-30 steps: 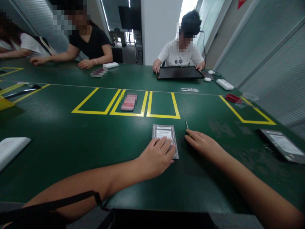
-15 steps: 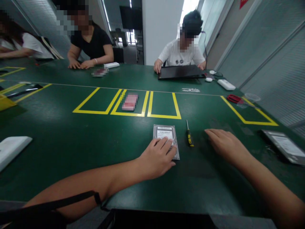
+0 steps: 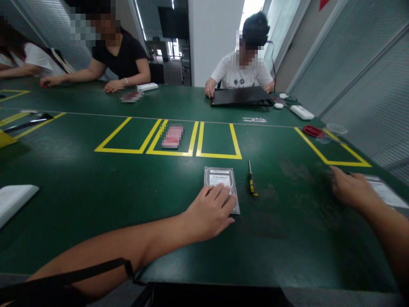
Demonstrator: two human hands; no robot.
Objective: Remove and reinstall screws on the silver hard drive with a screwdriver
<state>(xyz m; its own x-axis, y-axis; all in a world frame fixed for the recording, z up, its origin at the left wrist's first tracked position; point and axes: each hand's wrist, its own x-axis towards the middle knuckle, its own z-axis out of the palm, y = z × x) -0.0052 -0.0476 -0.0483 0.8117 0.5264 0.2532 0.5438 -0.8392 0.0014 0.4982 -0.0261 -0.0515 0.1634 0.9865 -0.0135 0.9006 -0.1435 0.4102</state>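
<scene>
My left hand (image 3: pixel 213 208) lies on a silver hard drive (image 3: pixel 219 172) with a white label, its fingers spread over the near part of the top. Just right of that drive a small yellow-and-black screwdriver (image 3: pixel 252 183) rests on the table, shaft pointing away from me. My right hand (image 3: pixel 349 185) is farther right, beside a second hard drive (image 3: pixel 388 192) and covering its left part. Motion smears the fingers of that hand, so their grip does not show.
Yellow tape outlines (image 3: pixel 219 156) mark the green table (image 3: pixel 128 192); one frames a blurred pink block (image 3: pixel 173 136). A white box (image 3: pixel 15 200) is at left. Red cable (image 3: pixel 312 131) and a clear lid (image 3: pixel 337 128) are right. Across, a person holds a black panel (image 3: pixel 241 97).
My right hand has moved right, from beside the screwdriver to the second hard drive. My left hand stays on the first drive. A person at the back left has stretched one arm out sideways.
</scene>
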